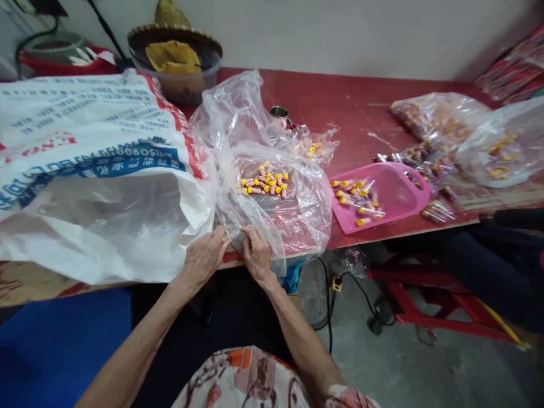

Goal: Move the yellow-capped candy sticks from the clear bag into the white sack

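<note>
My left hand is closed at the table's front edge, between the white woven sack and a clear plastic bag. What its fingertips pinch, if anything, is too small to make out. Just to its right, my right hand has its fingers bent and pressed onto the near edge of the clear bag. Inside that bag lies a pile of small pink tubes with yellow caps. The printed white sack spreads on the left, its mouth facing me, with clear plastic inside.
A pink tray holds several yellow-capped clear tubes. More filled bags lie at the right. A metal cup and a plastic tub under a straw hat stand behind. Below are a red stool and cables.
</note>
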`<state>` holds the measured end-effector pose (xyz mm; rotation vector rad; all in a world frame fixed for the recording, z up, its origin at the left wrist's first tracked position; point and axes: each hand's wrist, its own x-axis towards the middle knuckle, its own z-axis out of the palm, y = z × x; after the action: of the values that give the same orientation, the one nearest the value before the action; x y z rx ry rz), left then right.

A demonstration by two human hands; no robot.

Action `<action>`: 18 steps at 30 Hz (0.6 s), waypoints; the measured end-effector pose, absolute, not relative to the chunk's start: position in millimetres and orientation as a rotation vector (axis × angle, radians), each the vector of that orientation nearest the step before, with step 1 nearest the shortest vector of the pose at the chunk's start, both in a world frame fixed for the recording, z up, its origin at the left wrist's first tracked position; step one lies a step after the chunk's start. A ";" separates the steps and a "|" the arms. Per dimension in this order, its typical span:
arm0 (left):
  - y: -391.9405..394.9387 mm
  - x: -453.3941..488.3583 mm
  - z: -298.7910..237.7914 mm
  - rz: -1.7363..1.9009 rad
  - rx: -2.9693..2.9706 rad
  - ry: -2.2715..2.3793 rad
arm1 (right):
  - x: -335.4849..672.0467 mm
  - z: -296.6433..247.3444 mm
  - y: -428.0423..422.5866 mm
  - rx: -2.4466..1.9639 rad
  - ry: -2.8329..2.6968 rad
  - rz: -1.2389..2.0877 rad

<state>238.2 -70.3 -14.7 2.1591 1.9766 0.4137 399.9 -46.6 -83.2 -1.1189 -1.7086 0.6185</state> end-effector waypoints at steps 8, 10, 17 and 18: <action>-75.2 235.6 -15.6 0.793 2.178 1.990 | 426.5 -58.3 -40.1 -1.174 -1.669 0.520; -74.0 236.5 -20.8 0.697 2.139 1.950 | 444.1 -49.8 -21.4 -1.189 -1.649 0.446; -61.8 231.0 -6.6 0.897 1.839 1.756 | 493.4 -61.4 88.1 -1.408 -1.682 0.311; -62.3 231.2 -4.6 0.943 1.766 1.752 | 496.0 -65.5 100.3 -1.447 -1.696 0.325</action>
<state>231.2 -62.3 -4.6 1.7662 1.7523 0.9433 496.0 100.3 -65.5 -1.4468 -1.6965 0.3246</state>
